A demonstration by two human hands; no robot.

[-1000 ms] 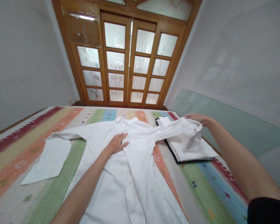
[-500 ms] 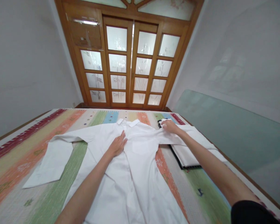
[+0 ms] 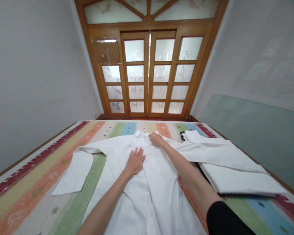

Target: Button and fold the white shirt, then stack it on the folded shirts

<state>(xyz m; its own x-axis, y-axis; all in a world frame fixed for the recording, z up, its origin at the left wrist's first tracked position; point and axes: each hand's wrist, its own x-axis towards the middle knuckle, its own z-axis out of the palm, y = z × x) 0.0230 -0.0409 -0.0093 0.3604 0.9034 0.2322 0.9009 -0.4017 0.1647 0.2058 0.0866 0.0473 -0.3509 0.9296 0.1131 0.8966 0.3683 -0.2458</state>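
A white long-sleeved shirt (image 3: 159,182) lies spread front up, its collar toward the far side. My left hand (image 3: 135,161) rests flat on the chest beside the button placket, fingers stretched out and holding nothing. Just below the collar (image 3: 138,133), my right hand (image 3: 156,139) has its fingers bent and closed on the shirt fabric; the fingertips are partly hidden. The left-side sleeve (image 3: 74,173) bends down toward me. On the right, the other sleeve (image 3: 218,151) stretches outward across a folded white item with a dark edge (image 3: 237,179).
A striped, multicoloured cover (image 3: 63,163) lies beneath the shirt. Beyond its far edge stand wooden doors with frosted panes (image 3: 149,75). Walls rise on both sides, and a pale green panel (image 3: 254,130) leans along the right.
My right hand has moved left from the right-side sleeve to just below the collar. That sleeve now extends farther right over the folded item. My left hand stays on the chest.
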